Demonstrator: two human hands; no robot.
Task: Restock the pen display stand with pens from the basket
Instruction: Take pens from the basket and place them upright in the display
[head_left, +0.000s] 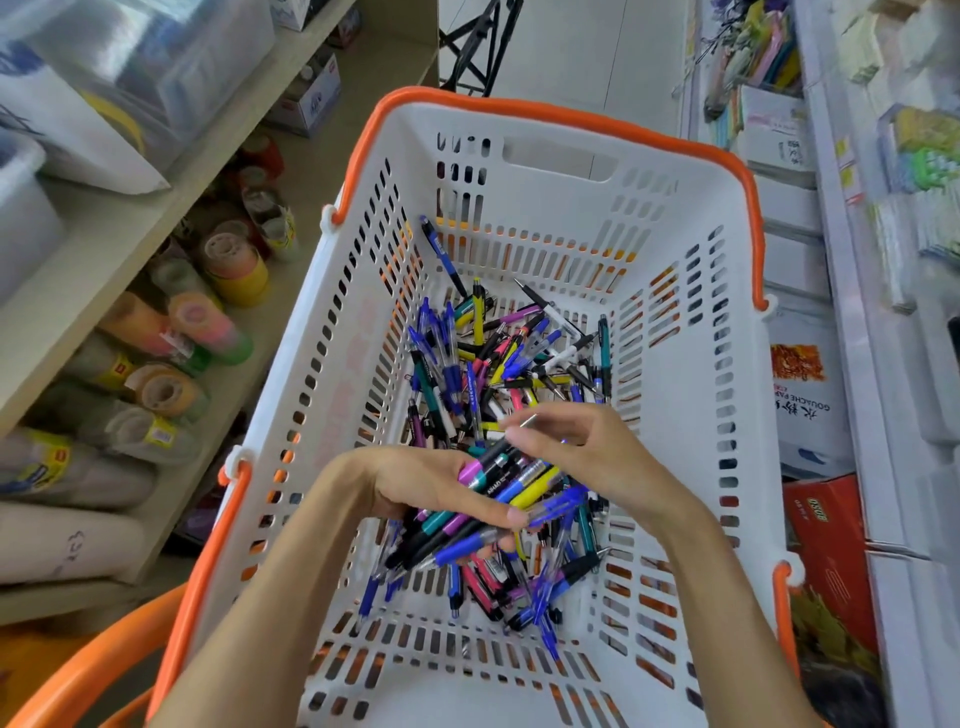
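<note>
While the pens (498, 395) lay heaped on the floor of the white basket (691, 364), the left hand (436, 488) curled round a mixed bundle of pens (519, 493) near its middle, and the right hand (571, 447) pinched a single pen (524, 422) by its tip just above that bundle. Judged good practice: lay each added pen parallel, tips one way, so the bundle would not splay. No display stand was visible. Tape rolls (228, 270) lined the shelf (171, 202) at left.
</note>
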